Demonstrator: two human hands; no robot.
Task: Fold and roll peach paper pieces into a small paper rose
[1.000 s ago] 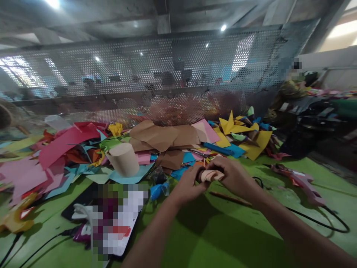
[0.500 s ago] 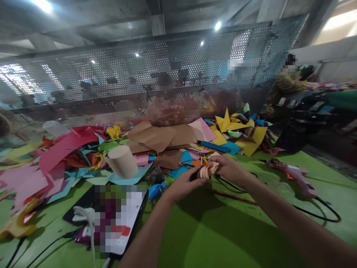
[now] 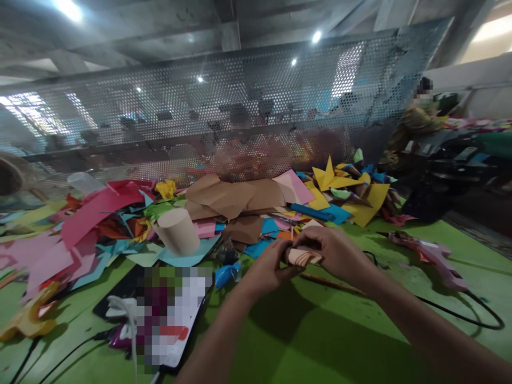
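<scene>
Between my two hands is a piece of peach paper [image 3: 303, 257], folded or rolled into several layers whose edges face me. My left hand [image 3: 269, 269] pinches its left end between thumb and fingers. At the right end, the curled fingers of my right hand [image 3: 340, 252] grip the same paper. A thin brown stick [image 3: 336, 284] lies on the green table [image 3: 312, 330] just below the hands. Brown paper pieces [image 3: 244, 228] and blue scraps lie beyond them. To the right rests a pink glue gun [image 3: 432, 255] with a black cable.
A beige paper tube [image 3: 178, 232] stands on light blue paper. Heaps of coloured paper [image 3: 94, 213] line the back, before a perforated metal screen [image 3: 192, 117]. At left are a yellow glue gun [image 3: 34, 314] and a partly blurred tablet-like device [image 3: 176, 341]. A person [image 3: 416, 125] sits far right.
The peach paper has turned and dropped slightly in my hands, so its layered edges now face lower right. My right hand has shifted a little over it. The whole view has swung slightly.
</scene>
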